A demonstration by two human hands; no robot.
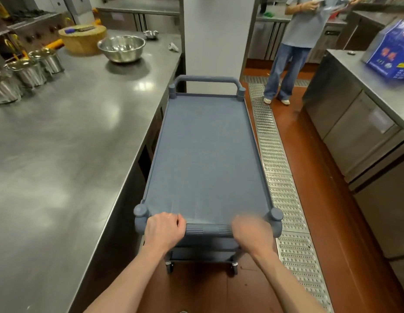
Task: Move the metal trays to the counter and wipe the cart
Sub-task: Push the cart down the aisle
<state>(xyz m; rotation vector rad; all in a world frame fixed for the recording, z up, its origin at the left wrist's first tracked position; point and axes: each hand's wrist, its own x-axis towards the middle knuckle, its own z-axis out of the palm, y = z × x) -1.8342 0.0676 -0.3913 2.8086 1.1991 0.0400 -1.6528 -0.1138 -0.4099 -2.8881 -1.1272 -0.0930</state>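
A grey-blue plastic cart (205, 154) stands in the aisle straight ahead, its top shelf bare. My left hand (163, 229) grips the left part of the cart's near handle (209, 230), fingers curled over the bar. My right hand (253, 232) lies on the right part of the same handle; it is blurred, so its grip is unclear. The long steel counter (67, 136) runs along the cart's left side. No metal trays are in view.
On the counter's far end sit a large steel bowl (121, 48), a small bowl (151, 34), a round wooden chopping block (82, 39) and several steel canisters (27, 72). A floor drain grate (277, 168) runs right of the cart. A person (293, 48) stands ahead on the right. A blue box (393, 55) rests on the right counter.
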